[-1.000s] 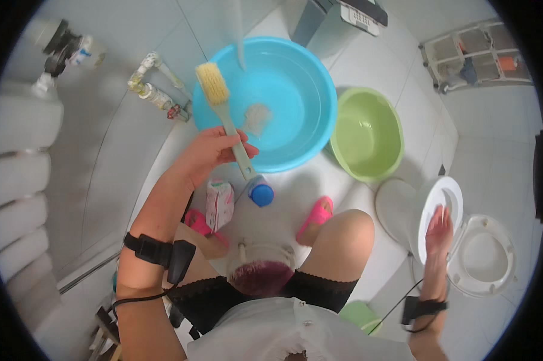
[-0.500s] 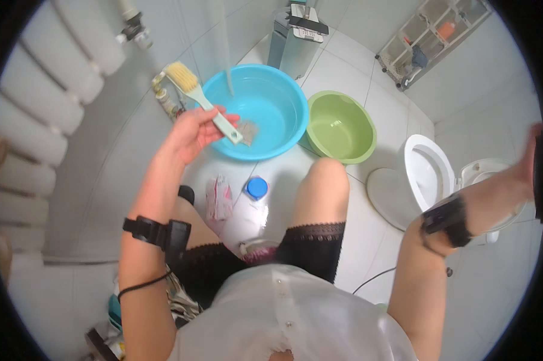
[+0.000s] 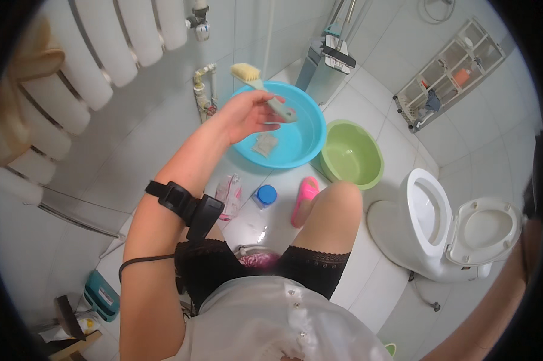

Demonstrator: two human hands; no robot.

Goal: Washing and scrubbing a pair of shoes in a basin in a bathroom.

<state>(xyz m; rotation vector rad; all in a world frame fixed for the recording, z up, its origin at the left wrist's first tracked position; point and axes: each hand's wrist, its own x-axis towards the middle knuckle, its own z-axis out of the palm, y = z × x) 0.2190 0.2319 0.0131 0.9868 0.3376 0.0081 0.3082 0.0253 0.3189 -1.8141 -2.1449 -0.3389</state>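
Note:
My left hand is closed round the handle of a scrub brush, its pale yellow bristles pointing up and away. Beneath the hand stands a light blue basin holding water. A small greyish piece, perhaps cloth, lies in the near left part of that basin; what it is, I cannot make out for sure. Along the right edge runs my right forearm, and the hand at its end is lost in the dark rim of the picture.
A green basin sits beside the blue one. On the floor nearer me are a blue-lidded jar and a pink-white packet. A toilet stands right, a white radiator left, a grey bucket and wall rack farther off.
My view has shifted, so the surroundings sit differently. The brush, still in my left hand, has swung with its bristles turned away. My right hand has dropped out of sight at the right edge.

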